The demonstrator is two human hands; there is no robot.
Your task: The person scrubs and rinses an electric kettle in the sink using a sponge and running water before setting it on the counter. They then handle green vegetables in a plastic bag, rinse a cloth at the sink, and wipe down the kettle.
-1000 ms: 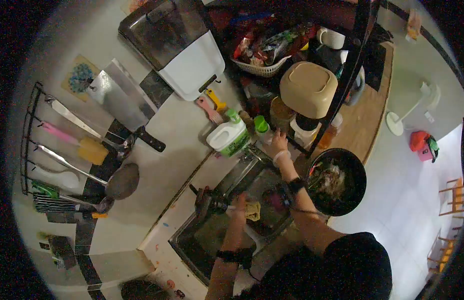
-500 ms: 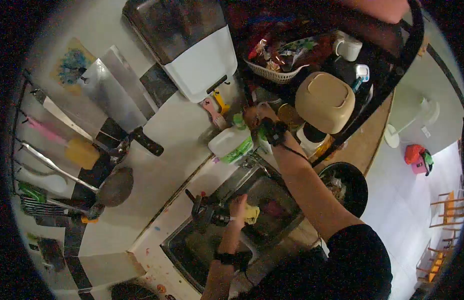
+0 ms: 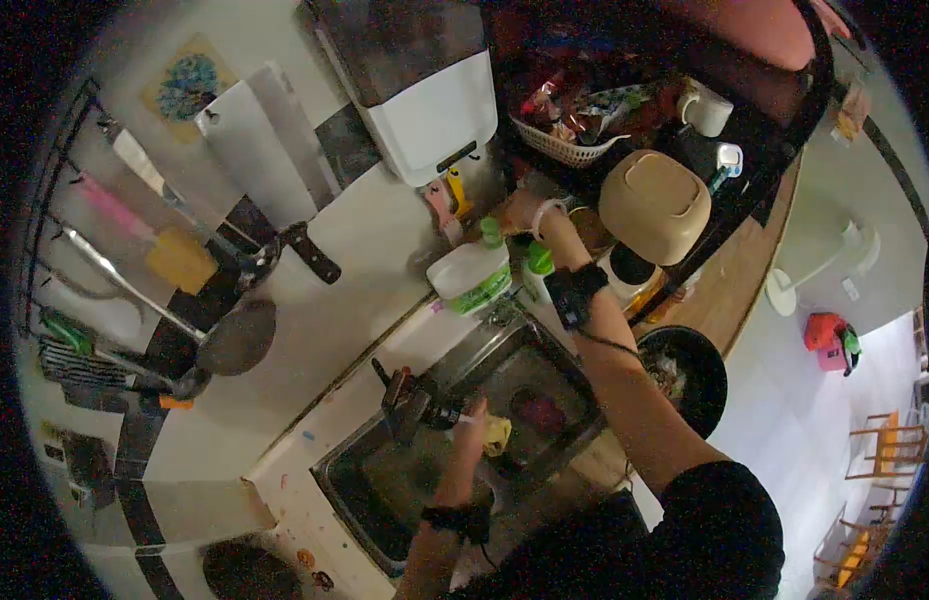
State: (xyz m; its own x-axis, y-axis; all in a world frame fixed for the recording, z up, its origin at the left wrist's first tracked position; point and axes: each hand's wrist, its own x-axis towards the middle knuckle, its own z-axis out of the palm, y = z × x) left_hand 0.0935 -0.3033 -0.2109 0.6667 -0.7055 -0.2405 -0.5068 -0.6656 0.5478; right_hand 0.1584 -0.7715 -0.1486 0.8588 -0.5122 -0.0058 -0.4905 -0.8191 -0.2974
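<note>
My left hand [image 3: 471, 430] is over the double sink [image 3: 328, 480], closed on a crumpled yellow cloth [image 3: 497, 436], next to the black faucet [image 3: 410, 398]. My right hand [image 3: 532, 210] reaches past the bottles toward the wall below the rack. Its fingers are dim and partly hidden, and I cannot make out what they touch. Just in front of it stand a large detergent bottle [image 3: 472, 277] with a green cap and a smaller bottle [image 3: 538, 272] with a green top. A reddish-purple item [image 3: 541, 411] lies in the right basin.
A beige tub [image 3: 655, 205], a white mug [image 3: 705, 108] and a basket [image 3: 570, 150] of packets sit on the dark rack. Right of the sink is a black pan [image 3: 700, 380]. Knives and a ladle [image 3: 237, 337] hang on the wall at left. A white dispenser [image 3: 440, 115] is above.
My right hand has moved farther back toward the wall, away from the bottles. My left hand stays over the sink with the yellow cloth. The view has shifted slightly.
</note>
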